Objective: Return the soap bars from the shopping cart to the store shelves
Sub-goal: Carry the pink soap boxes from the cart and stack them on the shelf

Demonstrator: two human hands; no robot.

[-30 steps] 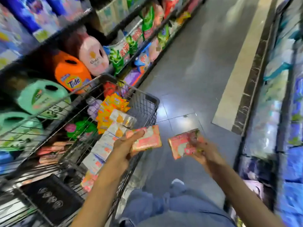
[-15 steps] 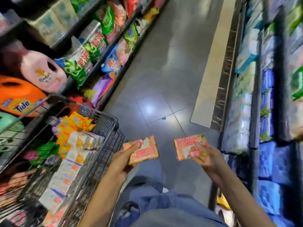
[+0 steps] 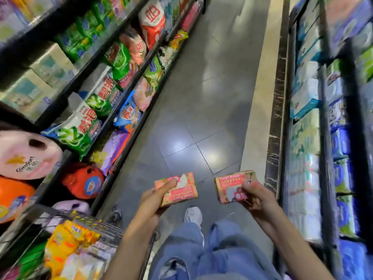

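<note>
While left hand (image 3: 152, 201) and right hand (image 3: 257, 196) fingers pinch soap bars (image 3: 182, 191) (image 3: 229, 183), glossy floor tiles (image 3: 201, 110) run between stocked shelves (image 3: 54, 107).

Green detergent bags (image 3: 76, 134) are lying left of your left hand (image 3: 154, 200), a pink Comfort jug (image 3: 26, 156) is sitting further left, floor tiles (image 3: 181, 138) are gleaming ahead.

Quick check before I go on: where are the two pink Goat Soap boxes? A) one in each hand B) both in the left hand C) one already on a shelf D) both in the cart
A: the left hand grips the left soap box and the right hand grips the right soap box, both outside the cart.
</note>
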